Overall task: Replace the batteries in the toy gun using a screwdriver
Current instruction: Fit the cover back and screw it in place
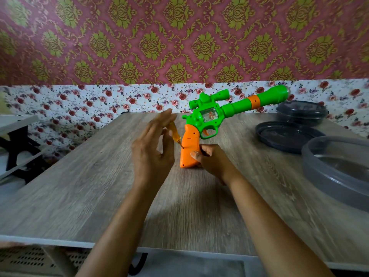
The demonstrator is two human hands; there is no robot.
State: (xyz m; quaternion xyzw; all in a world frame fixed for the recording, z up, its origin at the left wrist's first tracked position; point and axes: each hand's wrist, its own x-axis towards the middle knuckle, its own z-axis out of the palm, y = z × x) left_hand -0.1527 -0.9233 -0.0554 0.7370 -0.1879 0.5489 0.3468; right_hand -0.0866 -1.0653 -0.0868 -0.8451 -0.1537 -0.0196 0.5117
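Observation:
A green toy gun (235, 108) with an orange grip (189, 148) stands butt-down on the wooden table (79, 186), its barrel pointing up to the right. My right hand (211, 160) grips the lower end of the orange grip. A small screwdriver with a yellow see-through handle (174, 134) has its tip against the left side of the grip. My left hand (153, 148) holds that handle between thumb and fingers, with the fingers stretched out straight. No batteries are in sight.
At the right stand a grey round container (335, 176), a dark lid (287, 136) lying flat and a dark round tub (301, 112) behind it. A floral-papered wall runs along the back. A white shelf on a black frame (16, 136) is at the left.

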